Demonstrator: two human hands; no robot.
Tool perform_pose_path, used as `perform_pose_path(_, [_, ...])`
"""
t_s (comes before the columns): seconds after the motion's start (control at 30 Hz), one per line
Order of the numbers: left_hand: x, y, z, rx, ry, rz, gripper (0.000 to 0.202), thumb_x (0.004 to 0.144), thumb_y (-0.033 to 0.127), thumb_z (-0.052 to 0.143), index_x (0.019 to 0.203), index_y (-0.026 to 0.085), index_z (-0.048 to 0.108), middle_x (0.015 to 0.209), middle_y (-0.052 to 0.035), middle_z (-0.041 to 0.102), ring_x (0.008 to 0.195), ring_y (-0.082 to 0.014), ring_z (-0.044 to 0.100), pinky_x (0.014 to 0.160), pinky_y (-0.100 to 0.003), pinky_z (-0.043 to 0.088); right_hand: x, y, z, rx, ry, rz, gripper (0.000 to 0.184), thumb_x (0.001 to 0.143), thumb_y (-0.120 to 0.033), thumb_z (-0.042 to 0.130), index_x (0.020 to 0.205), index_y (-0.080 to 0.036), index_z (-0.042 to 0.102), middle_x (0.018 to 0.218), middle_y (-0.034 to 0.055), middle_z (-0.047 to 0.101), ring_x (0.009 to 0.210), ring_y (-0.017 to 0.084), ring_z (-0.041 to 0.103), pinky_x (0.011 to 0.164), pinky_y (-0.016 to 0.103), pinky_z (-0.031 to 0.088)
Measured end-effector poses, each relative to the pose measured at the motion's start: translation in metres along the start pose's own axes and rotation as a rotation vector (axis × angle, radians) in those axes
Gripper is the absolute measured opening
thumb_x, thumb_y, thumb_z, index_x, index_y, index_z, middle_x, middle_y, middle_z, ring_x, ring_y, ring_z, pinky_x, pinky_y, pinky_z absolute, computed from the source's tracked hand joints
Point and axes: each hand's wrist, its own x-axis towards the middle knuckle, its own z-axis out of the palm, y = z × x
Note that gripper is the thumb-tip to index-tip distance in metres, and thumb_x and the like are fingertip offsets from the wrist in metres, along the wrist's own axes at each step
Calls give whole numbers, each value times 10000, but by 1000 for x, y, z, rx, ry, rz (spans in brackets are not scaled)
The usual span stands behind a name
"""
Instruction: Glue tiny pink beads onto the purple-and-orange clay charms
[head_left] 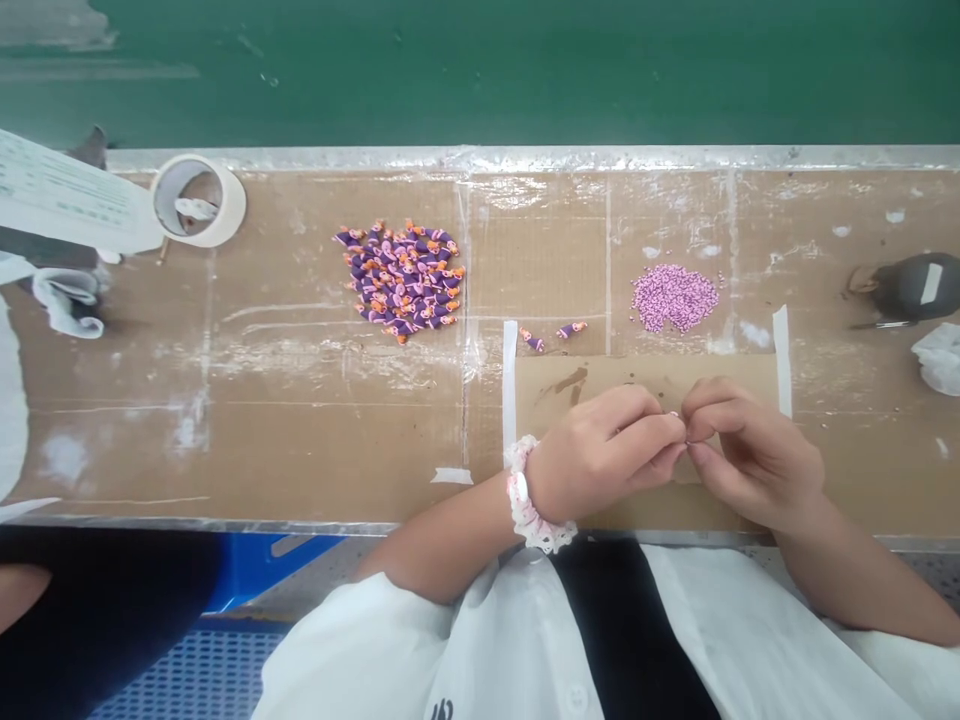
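Over a taped-down cardboard sheet [645,372], my left hand [611,445] and my right hand [754,450] meet fingertip to fingertip. Both are closed in a pinch. A tiny pale bit shows between the fingertips, too small and too covered to name. A white and pink scrunchie [529,500] circles my left wrist. Two small purple, pink and orange figures lie just beyond the sheet: one figure [532,341] at its left corner, another figure [572,329] beside it. Farther off, right of centre, is a pile of tiny pink pieces [675,298].
A large cluster of similar figures [405,280] lies left of centre. A tape roll [232,205] and a printed paper [71,190] are at far left. A dark rounded object [919,285] and crumpled white plastic [941,355] sit at far right. Another person's dark-clothed leg [105,610] is lower left.
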Motion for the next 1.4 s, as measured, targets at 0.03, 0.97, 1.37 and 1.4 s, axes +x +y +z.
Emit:
perform_pose_path(0.03, [0,0,0,-18,-19,-20,227,901,196,502,738,190,661,698,-51,601,628,-120,538,626,-227,481,1,0,-1,3,1,-6,180,817,-46,551,864,-220,541,766,11,550,624,130,559,528,265,475])
perform_pose_path(0.97, [-2,-23,3,-526,239,-357,153,904,189,574,1056,173,583,864,-21,608,800,-108,622,759,-235,543,8,-9,-16,-795,-408,-197,169,923,-115,519,764,-173,510,729,41,531,632,164,436,545,293,338])
perform_pose_path(1.37, [1,-24,1,-518,224,-421,209,910,354,588,835,165,541,847,-24,508,732,-106,530,647,-233,482,8,-10,-14,-840,-392,-216,158,909,-107,533,768,-175,520,735,45,561,646,162,476,538,297,334])
perform_pose_path(1.4, [1,-24,1,-509,221,-435,197,915,345,581,840,170,532,823,-18,502,728,-109,510,647,-238,461,8,-11,-15,-828,-379,-219,148,900,-95,545,776,-174,520,737,45,567,649,161,482,541,294,345])
